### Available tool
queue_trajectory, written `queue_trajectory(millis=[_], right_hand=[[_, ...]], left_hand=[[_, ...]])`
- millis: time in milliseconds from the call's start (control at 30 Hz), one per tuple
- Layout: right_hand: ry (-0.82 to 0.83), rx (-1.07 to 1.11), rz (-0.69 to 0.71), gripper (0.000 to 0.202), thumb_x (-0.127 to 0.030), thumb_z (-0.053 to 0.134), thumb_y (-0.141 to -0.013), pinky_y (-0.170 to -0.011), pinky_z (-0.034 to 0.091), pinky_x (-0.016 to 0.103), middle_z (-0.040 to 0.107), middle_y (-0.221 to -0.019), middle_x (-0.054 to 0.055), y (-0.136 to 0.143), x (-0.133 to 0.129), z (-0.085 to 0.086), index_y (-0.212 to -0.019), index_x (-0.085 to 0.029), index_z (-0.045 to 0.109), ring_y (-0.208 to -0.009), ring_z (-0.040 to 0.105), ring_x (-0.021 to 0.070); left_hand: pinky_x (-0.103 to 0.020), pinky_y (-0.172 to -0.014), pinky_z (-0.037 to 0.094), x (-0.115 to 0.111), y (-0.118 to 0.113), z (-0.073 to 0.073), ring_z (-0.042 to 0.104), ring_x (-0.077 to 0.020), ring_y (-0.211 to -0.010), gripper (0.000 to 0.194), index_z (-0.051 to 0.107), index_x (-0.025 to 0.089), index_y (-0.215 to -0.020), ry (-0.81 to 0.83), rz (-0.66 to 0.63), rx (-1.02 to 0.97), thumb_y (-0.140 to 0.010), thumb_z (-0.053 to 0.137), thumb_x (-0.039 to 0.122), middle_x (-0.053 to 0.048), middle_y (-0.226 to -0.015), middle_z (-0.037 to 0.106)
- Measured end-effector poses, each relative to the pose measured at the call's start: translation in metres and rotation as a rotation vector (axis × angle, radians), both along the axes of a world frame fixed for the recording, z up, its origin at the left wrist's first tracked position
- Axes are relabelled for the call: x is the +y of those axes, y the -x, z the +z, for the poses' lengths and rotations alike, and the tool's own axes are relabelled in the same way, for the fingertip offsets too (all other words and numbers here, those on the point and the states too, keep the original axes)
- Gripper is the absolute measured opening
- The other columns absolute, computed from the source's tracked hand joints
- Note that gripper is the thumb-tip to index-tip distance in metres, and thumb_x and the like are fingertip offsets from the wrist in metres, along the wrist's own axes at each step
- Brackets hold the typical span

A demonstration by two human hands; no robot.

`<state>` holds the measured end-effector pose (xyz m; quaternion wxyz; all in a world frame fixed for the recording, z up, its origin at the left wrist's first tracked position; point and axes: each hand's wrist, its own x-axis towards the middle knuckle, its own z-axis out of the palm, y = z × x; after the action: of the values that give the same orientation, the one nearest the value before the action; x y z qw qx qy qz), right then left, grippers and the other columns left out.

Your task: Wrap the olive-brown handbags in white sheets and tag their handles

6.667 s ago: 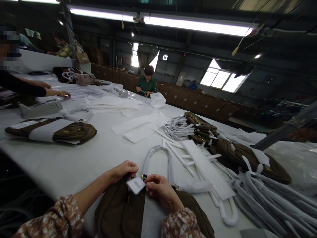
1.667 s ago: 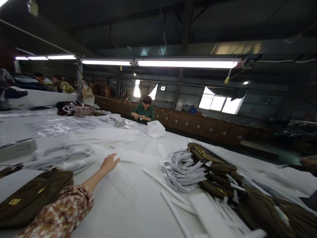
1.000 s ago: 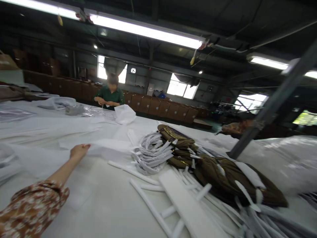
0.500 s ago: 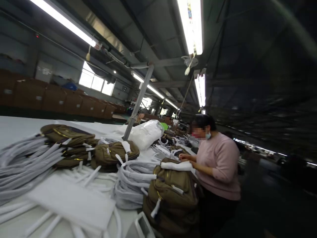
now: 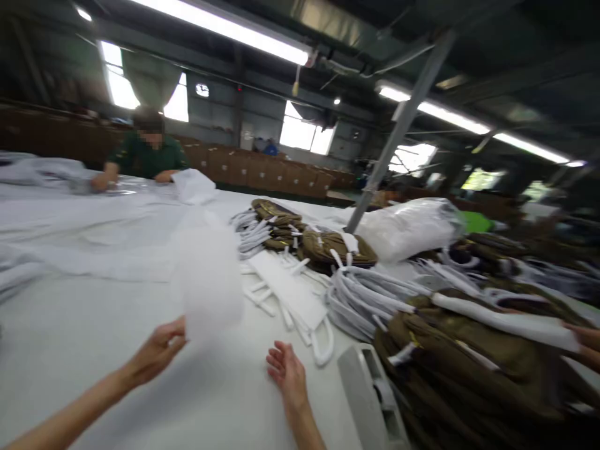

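My left hand (image 5: 162, 349) pinches the lower left corner of a thin white sheet (image 5: 209, 281), which stands up above the table and is smeared by motion. To the right of it, my right hand (image 5: 289, 376) is raised over the white table (image 5: 225, 400), fingers loosely curled and apart, holding nothing. Beyond that hand lies a flat white rectangular pad (image 5: 290, 290) on top of several white padded strips (image 5: 262, 300). A grey box-like holder (image 5: 372, 397) sits right of my right hand; what it contains is unclear.
Brown backpacks (image 5: 469, 356) fill the right side, beside coiled grey-white tubes (image 5: 365, 297). Another person's hand (image 5: 585, 344) reaches in at the right edge. Across the table a co-worker (image 5: 147, 150) handles clear film. A metal post (image 5: 398, 137) rises behind the backpacks.
My view has swung left, so the backpacks and pad appear farther right. Both my hands have come into view, the left with a white sheet. The co-worker across the table now shows.
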<state>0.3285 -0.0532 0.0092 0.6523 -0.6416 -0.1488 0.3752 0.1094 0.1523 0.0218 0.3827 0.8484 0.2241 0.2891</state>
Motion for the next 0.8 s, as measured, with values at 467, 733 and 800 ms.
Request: queue_trajectory(millis=[467,733,800], right_hand=[[0.226,0.157,0.322,0.093,-0.054,0.074,-0.064,-0.045,0.046,0.023,0.062,-0.070,-0.001,0.082,-0.073,-0.023,-0.137,-0.015,0.031,-0.060,0.062,0.0169],[0.243,-0.466,0.321,0.064,-0.029,0.065,-0.066,-0.064,0.051,0.028,0.061,-0.064,-0.001,0.127,-0.063,-0.046,-0.128,-0.015,0.056,-0.058,0.059,0.0163],[0.206,-0.441,0.268,0.061,-0.034,0.067,-0.066,-0.059,0.051,0.027,0.062,-0.065,-0.002,0.118,-0.068,-0.047,-0.125,-0.018,0.058,-0.055,0.060,0.0159]], left_hand=[[-0.046,-0.114,0.026,-0.088,0.071,-0.050,0.025,-0.0253,-0.141,0.031,0.069,0.023,-0.104,0.045,-0.241,0.265,-0.088,0.043,0.026,-0.005,-0.145,0.044],[-0.061,-0.113,0.012,-0.086,0.037,-0.017,0.026,-0.0305,-0.141,0.037,0.068,0.031,-0.113,-0.188,0.070,0.602,-0.087,0.041,0.026,-0.002,-0.142,0.048],[-0.060,-0.111,0.019,-0.107,0.033,-0.036,0.027,-0.0305,-0.140,0.045,0.049,0.033,-0.135,-0.267,0.116,0.592,-0.092,0.039,0.039,-0.004,-0.148,0.039]])
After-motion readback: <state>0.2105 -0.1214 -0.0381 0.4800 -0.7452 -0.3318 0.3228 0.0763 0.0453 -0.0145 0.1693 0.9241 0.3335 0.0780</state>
